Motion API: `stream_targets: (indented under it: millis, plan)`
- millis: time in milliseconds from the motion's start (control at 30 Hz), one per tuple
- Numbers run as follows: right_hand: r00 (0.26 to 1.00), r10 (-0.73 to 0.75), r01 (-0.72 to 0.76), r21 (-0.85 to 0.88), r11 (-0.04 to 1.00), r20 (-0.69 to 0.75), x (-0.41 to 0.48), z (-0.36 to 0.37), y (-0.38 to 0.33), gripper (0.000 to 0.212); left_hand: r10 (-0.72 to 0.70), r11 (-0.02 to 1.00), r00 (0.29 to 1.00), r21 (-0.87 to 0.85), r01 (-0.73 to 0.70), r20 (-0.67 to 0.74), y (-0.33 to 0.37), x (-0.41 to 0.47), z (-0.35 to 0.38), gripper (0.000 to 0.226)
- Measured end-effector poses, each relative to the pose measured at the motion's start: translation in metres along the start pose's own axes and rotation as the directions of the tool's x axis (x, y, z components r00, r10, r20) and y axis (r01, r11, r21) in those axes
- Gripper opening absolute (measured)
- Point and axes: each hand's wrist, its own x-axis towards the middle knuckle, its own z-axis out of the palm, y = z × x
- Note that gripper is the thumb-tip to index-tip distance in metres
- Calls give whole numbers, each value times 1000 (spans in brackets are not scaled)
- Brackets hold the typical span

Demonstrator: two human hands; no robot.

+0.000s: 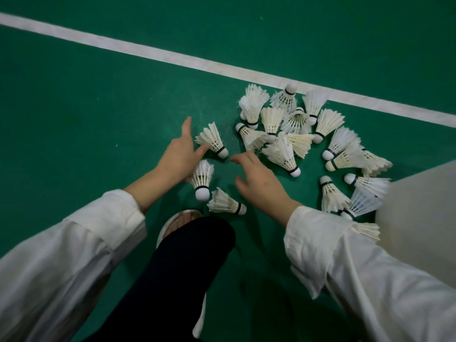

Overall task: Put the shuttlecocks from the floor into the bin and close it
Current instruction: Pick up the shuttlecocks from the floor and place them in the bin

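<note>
Several white feather shuttlecocks lie in a loose pile (291, 129) on the green court floor, stretching to the right toward a pale grey-white bin wall (419, 208) at the frame's right edge. Three lie apart at the left: one (212, 140) near my left thumb, one (202, 180) just beside my left palm, and one (225, 204) near my shoe. My left hand (177, 156) has its index finger straight and its thumb touching the feathers of the upper one. My right hand (259, 183) hovers with spread fingers over bare floor, holding nothing.
A white court line (148, 51) runs diagonally behind the pile. My knee in dark trousers (187, 262) and a light shoe (172, 223) sit below the hands. Green floor (86, 119) stretches to the left and beyond the line.
</note>
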Motion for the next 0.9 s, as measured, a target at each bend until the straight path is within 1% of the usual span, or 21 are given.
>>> stream_targets:
  millis: [67, 133, 233, 300, 367, 500, 567, 633, 667, 700, 733, 800, 900]
  plan:
    - [992, -94, 92, 31, 995, 83, -2, 6, -11, 40, -32, 999, 998, -40, 34, 52, 1, 3, 0, 71]
    - [966, -149, 154, -6, 988, 210, -5, 17, -18, 40, 1, 999, 997, -50, 3, 81, 0, 4, 3, 63]
    - [918, -108, 179, -157, 971, 381, -9, 32, -17, 51, 48, 998, 995, -55, -43, 91, -5, 4, 8, 43]
    - [903, -57, 179, -252, 951, 425, -11, 37, -9, 46, 40, 997, 997, -67, -35, 73, -10, 2, 9, 28]
    - [901, 8, 131, -289, 948, 433, -13, 38, 0, 39, 50, 996, 996, -84, -44, 69, -15, 0, 9, 18]
    - [916, 101, -28, -190, 981, 387, -17, 29, 13, 40, 98, 986, 994, -143, -90, 53, -20, -7, 8, 15]
    - [934, 125, -85, -132, 988, 334, -21, 22, 17, 47, 123, 978, 992, -171, -118, 17, -21, -13, 3, 15]
    - [941, 139, -134, -38, 990, 308, -26, 12, 18, 62, 145, 972, 989, -187, -145, -13, -21, -20, -4, 14]
    - [943, 129, -134, -7, 991, 308, -29, 5, 18, 70, 155, 971, 988, -183, -156, -19, -19, -24, -7, 14]
    - [945, 108, -113, -1, 994, 309, -33, -3, 16, 73, 168, 971, 986, -167, -169, -16, -16, -29, -11, 14]
    - [947, 87, -87, -14, 996, 309, -37, -12, 16, 71, 193, 972, 981, -139, -192, -6, -11, -34, -14, 15]
    - [954, 72, -61, -50, 997, 291, -47, -35, 13, 57, 267, 962, 963, -60, -266, 21, 5, -46, -18, 18]
    - [966, 104, -89, -75, 993, 237, -74, -85, 11, 27, 400, 915, 916, 47, -401, 40, 44, -65, -24, 22]
